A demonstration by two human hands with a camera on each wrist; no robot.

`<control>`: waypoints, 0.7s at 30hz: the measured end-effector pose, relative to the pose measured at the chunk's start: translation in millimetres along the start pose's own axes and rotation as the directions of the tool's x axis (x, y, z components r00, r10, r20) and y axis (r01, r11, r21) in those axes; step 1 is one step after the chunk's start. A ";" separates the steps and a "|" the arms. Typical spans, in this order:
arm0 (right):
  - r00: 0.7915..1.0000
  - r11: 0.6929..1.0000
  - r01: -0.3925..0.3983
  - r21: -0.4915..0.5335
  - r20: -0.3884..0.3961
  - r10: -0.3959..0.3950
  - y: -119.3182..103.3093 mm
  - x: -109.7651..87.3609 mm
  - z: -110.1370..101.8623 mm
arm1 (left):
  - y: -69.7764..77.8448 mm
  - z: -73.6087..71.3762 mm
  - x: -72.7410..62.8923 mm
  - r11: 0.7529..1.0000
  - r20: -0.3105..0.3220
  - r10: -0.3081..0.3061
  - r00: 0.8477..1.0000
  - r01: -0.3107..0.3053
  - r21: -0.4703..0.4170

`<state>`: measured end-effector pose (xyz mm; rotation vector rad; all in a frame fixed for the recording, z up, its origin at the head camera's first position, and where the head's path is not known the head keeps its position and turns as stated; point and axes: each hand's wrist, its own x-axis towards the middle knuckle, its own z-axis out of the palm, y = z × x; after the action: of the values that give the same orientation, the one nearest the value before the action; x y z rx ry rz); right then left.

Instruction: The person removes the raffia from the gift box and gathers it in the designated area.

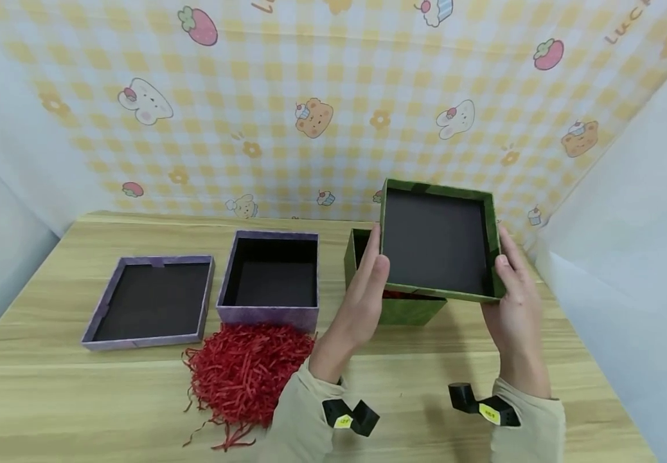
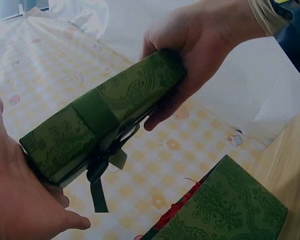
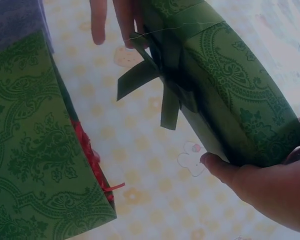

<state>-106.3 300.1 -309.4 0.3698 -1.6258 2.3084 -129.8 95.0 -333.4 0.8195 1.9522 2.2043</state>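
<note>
Both my hands hold up a green box lid [image 1: 437, 241], its black inside turned toward my face. The left hand [image 1: 362, 302] grips the lid's left side and the right hand [image 1: 515, 305] its right side, thumbs toward me. A ribbon bow [image 2: 102, 157] on the lid's outer face shows in the wrist views, its tails hanging loose. Partly hidden behind the lid stands a green patterned box [image 1: 411, 312] on the table. Red shredded paper [image 3: 90, 150] shows at that box's opening.
Left of the green box stands an open purple box [image 1: 270, 315] with a black inside. Farther left lies its purple lid [image 1: 142, 344], inside up. A heap of red shredded paper [image 1: 247, 379] lies in front on the wooden table [image 1: 33, 379]. A checked cloth [image 1: 287, 77] hangs behind.
</note>
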 end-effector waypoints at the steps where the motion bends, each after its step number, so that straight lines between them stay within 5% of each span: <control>1: 1.000 1.000 0.004 0.012 -0.001 -0.004 -0.7 0.0 -1.3 | 0.1 0.1 -0.1 1.000 0.003 -0.004 1.000 0.004 0.014; 11: 0.996 0.998 -0.029 0.054 -0.078 0.033 -7.3 -1.7 -10.5 | -2.1 2.1 2.7 0.998 -0.011 -0.025 1.000 0.026 0.059; 21: 0.994 0.997 -0.063 0.038 -0.085 0.066 -0.8 1.9 -18.6 | -0.5 -9.3 3.1 0.974 -0.189 -0.158 0.969 0.185 0.134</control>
<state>-108.5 318.1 -314.1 0.2250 -1.5797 2.3679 -136.6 88.0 -333.3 0.4605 2.2005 2.1145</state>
